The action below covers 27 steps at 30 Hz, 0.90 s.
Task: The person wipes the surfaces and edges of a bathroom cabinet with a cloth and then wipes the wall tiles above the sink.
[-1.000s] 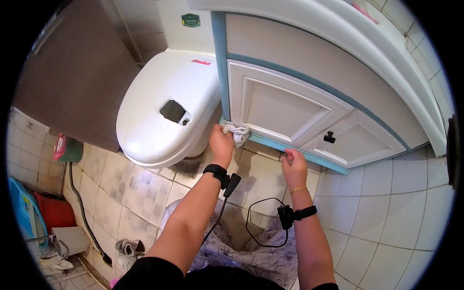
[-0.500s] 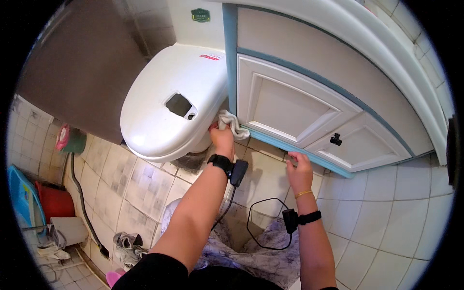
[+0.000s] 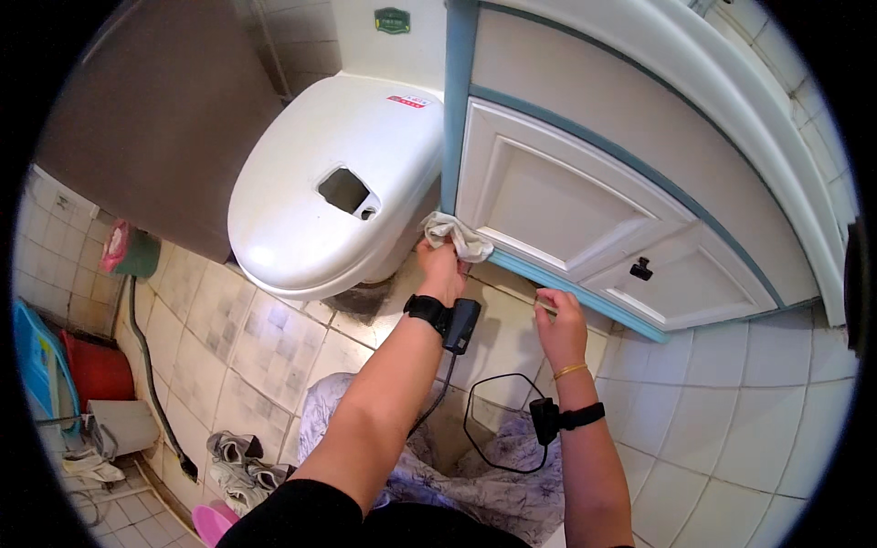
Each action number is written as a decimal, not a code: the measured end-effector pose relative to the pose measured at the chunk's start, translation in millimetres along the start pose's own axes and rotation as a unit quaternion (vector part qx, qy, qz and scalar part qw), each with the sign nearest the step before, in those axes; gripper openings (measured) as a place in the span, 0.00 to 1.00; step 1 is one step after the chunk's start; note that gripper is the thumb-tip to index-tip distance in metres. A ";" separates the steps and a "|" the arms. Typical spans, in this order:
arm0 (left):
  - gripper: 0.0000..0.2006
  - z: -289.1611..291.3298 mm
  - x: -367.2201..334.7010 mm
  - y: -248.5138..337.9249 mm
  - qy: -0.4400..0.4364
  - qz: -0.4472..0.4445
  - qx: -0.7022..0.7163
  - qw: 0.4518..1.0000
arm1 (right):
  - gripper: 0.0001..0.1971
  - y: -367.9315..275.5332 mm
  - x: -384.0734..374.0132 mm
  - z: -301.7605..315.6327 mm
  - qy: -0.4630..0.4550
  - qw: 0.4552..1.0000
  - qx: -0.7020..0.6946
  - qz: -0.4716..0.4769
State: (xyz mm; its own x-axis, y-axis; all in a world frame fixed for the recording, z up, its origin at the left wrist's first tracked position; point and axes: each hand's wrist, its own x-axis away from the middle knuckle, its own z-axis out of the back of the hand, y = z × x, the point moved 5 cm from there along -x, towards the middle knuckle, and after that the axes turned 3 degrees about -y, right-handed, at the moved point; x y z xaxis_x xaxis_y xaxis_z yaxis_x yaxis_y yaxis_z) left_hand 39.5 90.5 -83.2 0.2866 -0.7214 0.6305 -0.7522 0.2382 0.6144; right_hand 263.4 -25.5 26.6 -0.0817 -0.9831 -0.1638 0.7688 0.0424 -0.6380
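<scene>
Cloth (image 3: 468, 239), white, one: bunched, at the lower corner of the vanity cabinet nearest the toilet, against the blue base strip (image 3: 580, 290). Left hand (image 3: 441, 272): closed around the cloth, forearm bare, black strap and boxy black module (image 3: 462, 326) at the wrist. Right hand (image 3: 562, 324): beside the base strip, fingers loosely curled — a narrow gap between thumb and forefinger; gold bracelet (image 3: 571, 370) and a second black module (image 3: 545, 420) below it. Vanity cabinet (image 3: 562, 196): white panelled doors, blue trim, black latch (image 3: 641, 268). Toilet (image 3: 283, 196): white, lid down, squarish dark opening in the lid. Patterned trousers (image 3: 365, 425): pale, purple-grey. Floor, far left — grey sneakers (image 3: 239, 463), pink basin (image 3: 216, 523), dark hose (image 3: 149, 365), red bucket (image 3: 99, 370), blue basin (image 3: 36, 352) on its side.
</scene>
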 end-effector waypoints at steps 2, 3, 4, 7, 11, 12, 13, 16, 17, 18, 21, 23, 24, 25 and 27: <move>0.22 -0.2 4.1 -2.9 -0.057 0.031 0.073 0.995 | 0.12 1.9 5.5 6.7 0.010 1.000 0.000 0.004; 0.22 -4.7 9.5 -11.9 -0.061 0.036 0.071 0.995 | 0.12 4.6 9.0 11.5 0.013 1.000 0.004 0.001; 0.21 -8.5 14.0 -20.8 -0.048 0.004 0.020 0.999 | 0.11 6.0 11.7 15.1 0.017 1.000 0.008 -0.003; 0.22 -32.8 39.7 -72.7 -0.072 -0.026 -0.129 0.989 | 0.11 9.4 15.1 19.9 0.022 1.000 0.012 -0.007; 0.21 -7.3 1.2 -71.7 -0.042 -0.127 -0.185 0.973 | 0.11 -4.8 17.9 20.3 0.020 1.000 -0.007 0.008; 0.20 7.0 -18.2 -50.7 -0.013 -0.205 -0.250 0.946 | 0.11 -9.2 16.0 17.6 0.018 1.000 -0.016 0.014; 0.19 12.7 -28.7 -38.5 -0.018 -0.193 -0.240 0.951 | 0.11 -1.5 17.2 21.2 0.023 1.000 -0.014 0.006; 0.18 -15.6 20.8 -20.2 -0.019 -0.093 -0.057 0.994 | 0.11 30.1 28.2 38.4 0.040 0.999 0.008 -0.022; 0.17 -12.5 17.2 -14.1 -0.028 -0.090 -0.036 0.995 | 0.11 27.4 27.3 35.4 0.039 0.999 0.003 -0.013; 0.16 -9.9 14.6 -10.2 -0.036 -0.087 -0.014 0.995 | 0.11 24.4 27.4 31.5 0.039 0.999 -0.001 -0.010; 0.13 -15.2 20.6 -29.5 -0.093 -0.101 -0.230 0.964 | 0.12 11.0 23.1 18.1 0.020 1.000 -0.008 -0.001; 0.12 -27.2 56.4 -39.4 -0.068 -0.046 -0.243 0.966 | 0.18 18.5 20.3 19.3 0.000 1.000 -0.027 -0.007; 0.13 -26.4 58.3 -33.7 -0.107 -0.040 -0.265 0.957 | 0.18 13.9 17.1 17.1 -0.001 1.000 -0.029 -0.006; 0.14 -24.5 59.7 -27.0 -0.146 -0.034 -0.287 0.946 | 0.21 9.1 12.7 12.7 -0.004 0.999 -0.048 -0.020; 0.14 -11.8 68.4 -16.2 -0.170 -0.069 -0.345 0.921 | 0.24 0.1 4.4 4.3 -0.005 0.997 -0.066 -0.037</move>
State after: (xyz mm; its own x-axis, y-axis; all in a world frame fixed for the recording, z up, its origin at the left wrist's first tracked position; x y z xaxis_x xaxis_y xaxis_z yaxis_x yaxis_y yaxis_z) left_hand 78.3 45.0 -44.5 0.0612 -0.9097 0.4107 -0.1337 0.4003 0.9066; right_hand 265.8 -30.6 29.0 -0.1279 -0.9862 -0.1054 0.6712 -0.0078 -0.7412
